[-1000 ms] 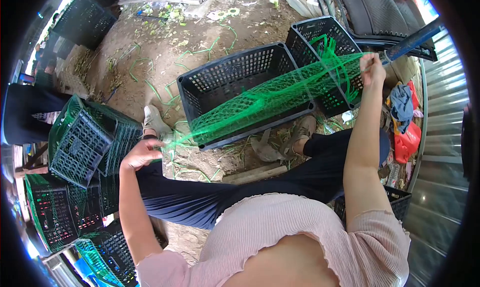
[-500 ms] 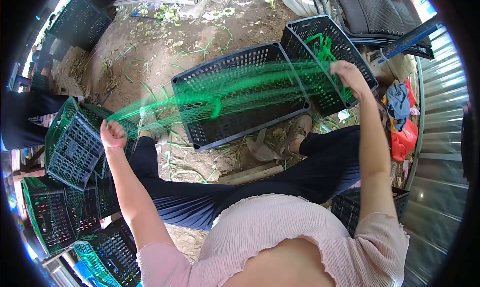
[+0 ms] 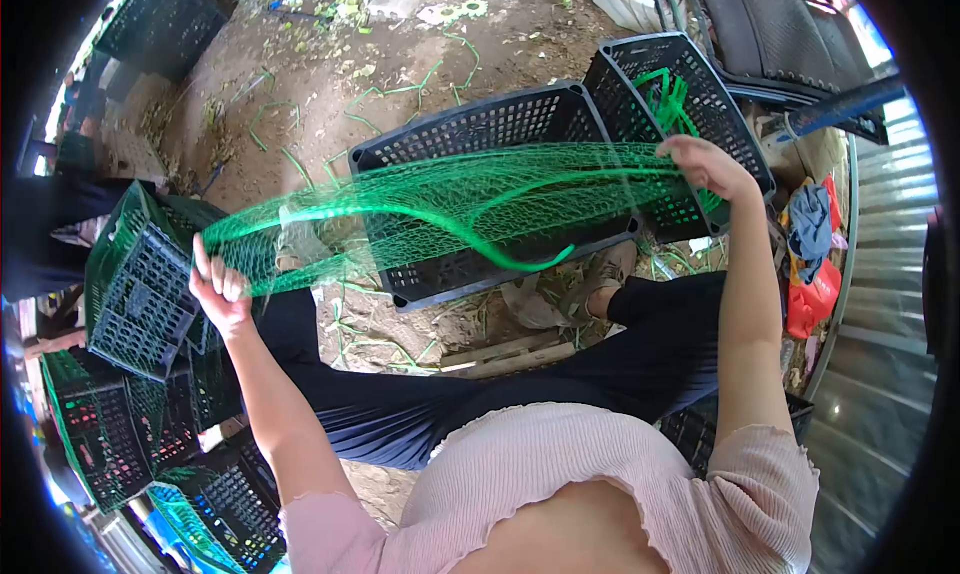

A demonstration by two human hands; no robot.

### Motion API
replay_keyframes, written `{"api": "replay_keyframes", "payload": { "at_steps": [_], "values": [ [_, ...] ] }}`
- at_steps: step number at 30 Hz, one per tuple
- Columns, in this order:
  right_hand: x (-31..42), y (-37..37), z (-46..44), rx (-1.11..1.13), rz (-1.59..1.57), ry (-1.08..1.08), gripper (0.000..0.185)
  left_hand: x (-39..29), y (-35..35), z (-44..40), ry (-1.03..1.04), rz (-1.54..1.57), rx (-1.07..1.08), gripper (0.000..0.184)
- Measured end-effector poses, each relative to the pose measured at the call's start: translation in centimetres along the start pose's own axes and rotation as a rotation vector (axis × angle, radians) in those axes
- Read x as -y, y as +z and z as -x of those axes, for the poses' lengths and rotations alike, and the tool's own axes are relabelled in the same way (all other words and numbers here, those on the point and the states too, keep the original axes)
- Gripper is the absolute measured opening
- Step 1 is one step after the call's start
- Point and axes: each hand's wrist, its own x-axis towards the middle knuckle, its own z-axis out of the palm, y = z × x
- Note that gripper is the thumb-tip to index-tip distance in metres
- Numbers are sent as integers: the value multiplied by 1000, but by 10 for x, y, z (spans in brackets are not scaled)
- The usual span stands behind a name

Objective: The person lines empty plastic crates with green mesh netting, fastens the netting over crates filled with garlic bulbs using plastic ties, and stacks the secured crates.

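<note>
A green mesh net (image 3: pixel 430 189) stretches between my two hands, above a black plastic crate (image 3: pixel 430 292). My left hand (image 3: pixel 222 286) grips its left end with curled fingers, beside a net-covered crate (image 3: pixel 150 284). On the other side my right hand (image 3: pixel 710 167) pinches the right end, over a second black crate (image 3: pixel 612 59). A bright green strap (image 3: pixel 500 262) runs along the net, and its curved free end hangs over the first crate. Several green straps (image 3: pixel 668 99) lie in the second crate, partly hidden by the net.
More netted crates (image 3: pixel 125 424) are stacked at the left. A dark padded chair (image 3: pixel 790 29) and a blue pole (image 3: pixel 845 104) stand at the upper right. Red bags (image 3: pixel 815 299) lie by the corrugated metal wall (image 3: pixel 880 344). Green strips and leaf scraps (image 3: pixel 350 9) litter the dirt floor.
The net has spread wider between my hands, and its strap now trails lower and further right. My left hand has shifted slightly down and left; my right hand remains at the other end.
</note>
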Motion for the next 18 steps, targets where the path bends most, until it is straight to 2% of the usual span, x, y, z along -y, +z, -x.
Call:
{"api": "replay_keyframes", "payload": {
  "at_steps": [1,2,4,6,8,11,14,15,18],
  "values": [
    [4,6,1,63,102,-22,24,2,-9,-8,-71,-9,39,51],
    [6,8,-7,-27,177,10,25,11,-6,-17,-183,1,102,52],
    [7,7,-27,-218,322,70,26,31,3,-30,-219,-45,-43,56],
    [-15,-11,-71,-401,139,-25,29,45,-15,-44,-298,-18,-34,59],
    [-27,-20,-118,-571,-75,-94,30,62,-12,-50,-380,-75,-278,59],
    [-21,-15,-180,-661,-149,-47,30,79,-47,-62,-509,-112,-355,57],
    [-11,-6,-239,-664,24,43,33,91,-79,-82,-537,-164,-478,58],
    [-21,-15,-269,-668,341,57,35,96,-87,-91,-551,-181,-525,57],
    [-26,-10,-307,-673,978,92,37,114,-131,-112,-644,-203,-596,53]
  ]
}}
